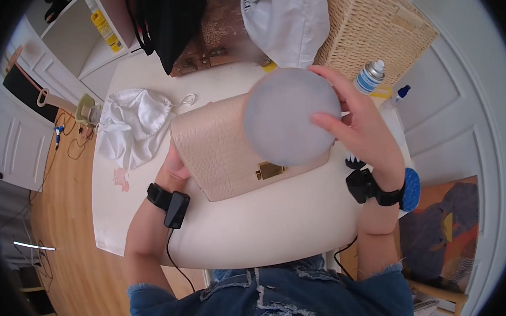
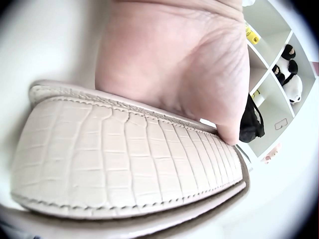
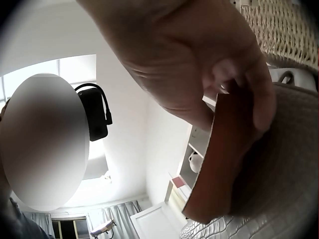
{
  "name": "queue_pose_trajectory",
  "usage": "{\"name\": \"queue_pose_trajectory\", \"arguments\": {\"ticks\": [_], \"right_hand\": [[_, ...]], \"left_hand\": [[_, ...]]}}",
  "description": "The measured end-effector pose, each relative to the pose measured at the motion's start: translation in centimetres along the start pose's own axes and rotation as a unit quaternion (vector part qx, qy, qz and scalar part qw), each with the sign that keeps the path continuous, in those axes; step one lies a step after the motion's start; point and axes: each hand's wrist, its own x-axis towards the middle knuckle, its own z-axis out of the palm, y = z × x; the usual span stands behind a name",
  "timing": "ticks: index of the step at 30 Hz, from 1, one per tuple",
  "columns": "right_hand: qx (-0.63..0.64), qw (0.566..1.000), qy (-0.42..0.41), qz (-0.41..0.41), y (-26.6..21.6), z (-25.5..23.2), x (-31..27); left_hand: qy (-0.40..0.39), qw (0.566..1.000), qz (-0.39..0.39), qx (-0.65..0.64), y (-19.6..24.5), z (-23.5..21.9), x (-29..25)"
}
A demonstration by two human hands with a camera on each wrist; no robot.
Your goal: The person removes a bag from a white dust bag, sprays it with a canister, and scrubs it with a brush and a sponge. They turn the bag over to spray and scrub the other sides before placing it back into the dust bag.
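A pale beige handbag (image 1: 217, 143) with a crocodile-pattern surface and a gold clasp (image 1: 270, 169) rests on the white table. My left hand (image 1: 176, 164) holds the bag by its left side; in the left wrist view the palm (image 2: 174, 59) presses along its edge. With thumb in front and fingers behind, my right hand (image 1: 366, 122) pinches a round, flat grey disc (image 1: 288, 118) over the bag's right part, hiding some of it. Seen from the right wrist, a thin reddish-brown piece (image 3: 224, 159) is between the fingers, close by the bag.
Left of the bag lies a crumpled white cloth pouch (image 1: 132, 125). Behind stand a brown patterned bag (image 1: 219, 35), a black bag (image 1: 178, 23), a white drawstring bag (image 1: 288, 22) and a wicker basket (image 1: 366, 23). A spray can (image 1: 368, 78) and a small bottle (image 1: 400, 95) are at right.
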Motion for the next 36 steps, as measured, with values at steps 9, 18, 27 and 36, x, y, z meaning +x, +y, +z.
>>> {"name": "queue_pose_trajectory", "arguments": {"ticks": [9,18,27,36], "right_hand": [[-0.071,0.993,0.079,0.052,2.1,-4.1,0.2],[-0.158,0.986,-0.048,0.01,1.4,-3.6,0.1],[-0.171,0.975,-0.145,0.005,1.8,-3.6,0.5],[-0.136,0.99,-0.018,0.032,1.5,-4.5,0.3]], "left_hand": [[0.003,1.0,0.0,-0.008,0.2,-1.2,-0.2],[0.063,0.998,-0.011,-0.022,0.2,-0.8,-0.1],[0.071,0.996,-0.023,-0.052,0.2,-0.1,0.5],[0.065,0.992,-0.027,-0.1,0.3,-0.3,0.7]]}}
